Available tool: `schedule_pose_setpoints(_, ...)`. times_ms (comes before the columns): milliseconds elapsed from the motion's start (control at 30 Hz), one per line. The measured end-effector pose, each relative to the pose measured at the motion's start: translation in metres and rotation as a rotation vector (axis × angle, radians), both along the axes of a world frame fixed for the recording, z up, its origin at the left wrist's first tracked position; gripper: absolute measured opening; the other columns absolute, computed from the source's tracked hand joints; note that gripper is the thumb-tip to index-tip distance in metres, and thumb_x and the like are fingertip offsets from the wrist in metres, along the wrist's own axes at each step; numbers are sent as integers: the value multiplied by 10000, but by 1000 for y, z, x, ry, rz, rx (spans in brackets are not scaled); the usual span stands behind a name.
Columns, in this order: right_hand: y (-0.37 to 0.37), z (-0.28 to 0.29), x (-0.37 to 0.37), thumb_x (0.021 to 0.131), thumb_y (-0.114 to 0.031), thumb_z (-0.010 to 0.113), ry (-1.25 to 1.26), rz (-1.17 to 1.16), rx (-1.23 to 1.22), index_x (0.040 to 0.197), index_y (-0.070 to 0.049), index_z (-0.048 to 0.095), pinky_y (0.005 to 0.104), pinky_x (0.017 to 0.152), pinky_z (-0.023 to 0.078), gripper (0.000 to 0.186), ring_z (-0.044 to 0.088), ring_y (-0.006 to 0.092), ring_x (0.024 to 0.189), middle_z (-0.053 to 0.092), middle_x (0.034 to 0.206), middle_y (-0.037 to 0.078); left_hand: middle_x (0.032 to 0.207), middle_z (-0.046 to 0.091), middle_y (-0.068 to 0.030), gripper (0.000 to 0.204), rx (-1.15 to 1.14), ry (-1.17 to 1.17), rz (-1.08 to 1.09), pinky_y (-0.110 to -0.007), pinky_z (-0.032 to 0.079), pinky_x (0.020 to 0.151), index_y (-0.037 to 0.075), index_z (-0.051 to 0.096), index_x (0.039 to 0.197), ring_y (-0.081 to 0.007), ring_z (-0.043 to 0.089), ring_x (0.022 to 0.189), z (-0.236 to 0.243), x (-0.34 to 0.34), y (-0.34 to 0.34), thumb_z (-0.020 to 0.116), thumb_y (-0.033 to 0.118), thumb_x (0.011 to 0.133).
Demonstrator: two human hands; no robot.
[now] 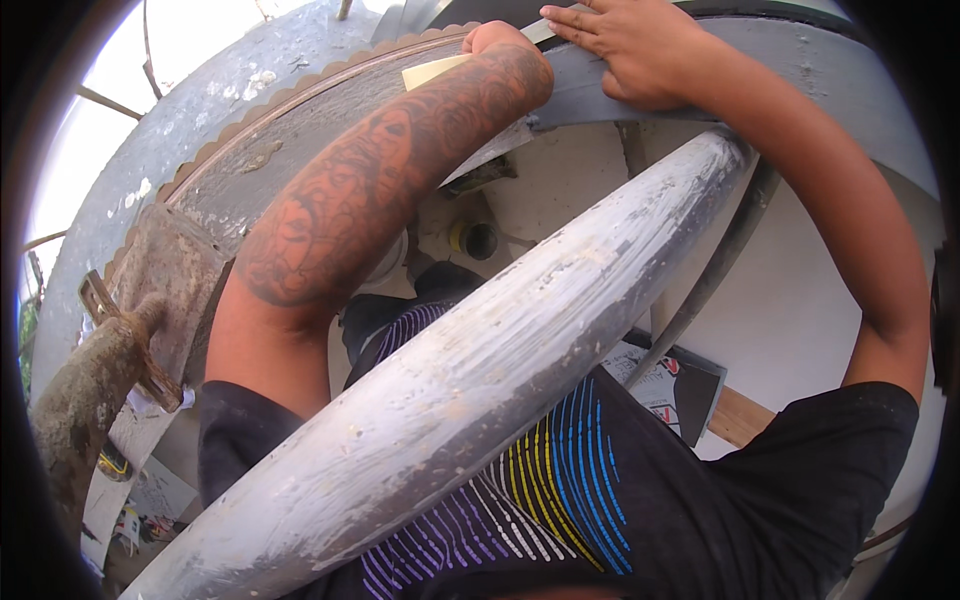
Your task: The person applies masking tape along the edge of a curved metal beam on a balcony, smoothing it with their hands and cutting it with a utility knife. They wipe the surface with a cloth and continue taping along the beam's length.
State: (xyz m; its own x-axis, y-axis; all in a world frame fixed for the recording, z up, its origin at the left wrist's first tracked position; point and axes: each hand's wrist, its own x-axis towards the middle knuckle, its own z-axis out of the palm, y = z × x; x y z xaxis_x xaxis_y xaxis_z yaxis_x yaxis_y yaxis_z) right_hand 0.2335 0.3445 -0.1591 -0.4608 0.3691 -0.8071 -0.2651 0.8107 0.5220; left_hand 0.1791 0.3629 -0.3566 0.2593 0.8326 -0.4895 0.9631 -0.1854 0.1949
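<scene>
My left hand [493, 38] is at the top middle, bent away at the wrist and curled, its fingers mostly hidden behind my tattooed forearm. A pale yellow flat piece [432, 72] sticks out beside it, partly covered by that forearm; whether the hand grips it is hidden. My right hand [635, 55] lies on the curved grey panel [575, 85], its fingers stretched out toward the left. Between the two hands runs a thin light strip [540, 28] along the panel's upper edge.
A thick, worn whitish pipe [450, 390] crosses diagonally in front of my chest. At left, a rusty scaffold clamp [130, 335] grips a crusted pipe [85, 410]. Beyond my left arm is a grey ledge [250, 165] with scalloped trim. Below sit a roll of tape [472, 240] and printed sheets [670, 385].
</scene>
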Motion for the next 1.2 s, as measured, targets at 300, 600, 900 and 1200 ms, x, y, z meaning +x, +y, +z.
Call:
schedule_pose_setpoints(300,20,-27,8,1019,-334,450,-10,-48,-49,1693,-5,402,555,1394,71,752,200,260,1710,361,1799,115,1270,821,-8,332,41,-15,28,-337,628,921,258,844,1271,-169,783,1160,29,-5,-19,820,261,940)
schedule_pose_setpoints(600,30,-62,1,1019,-365,526,51,-121,-77,1694,-94,443,524,1407,13,732,160,215,1712,384,1790,23,1310,810,-23,440,86,-10,-38,-420,642,901,230,813,1330,-210,787,1152,39,-15,-27,852,296,896)
schedule_pose_setpoints(900,5,-4,-14,1017,-146,525,459,-1,-22,1530,-49,637,510,1335,324,534,482,283,1578,664,1559,100,1259,815,-76,401,23,97,-125,-452,635,839,200,794,1328,-235,792,1086,29,-1,-19,806,327,948)
schedule_pose_setpoints(1200,-159,125,100,877,93,523,1518,86,-151,1243,31,703,472,849,603,413,754,376,1000,760,1155,246,1321,789,-123,252,132,-28,-72,-418,648,990,94,835,1230,-287,726,1285,51,-5,-32,736,160,1007)
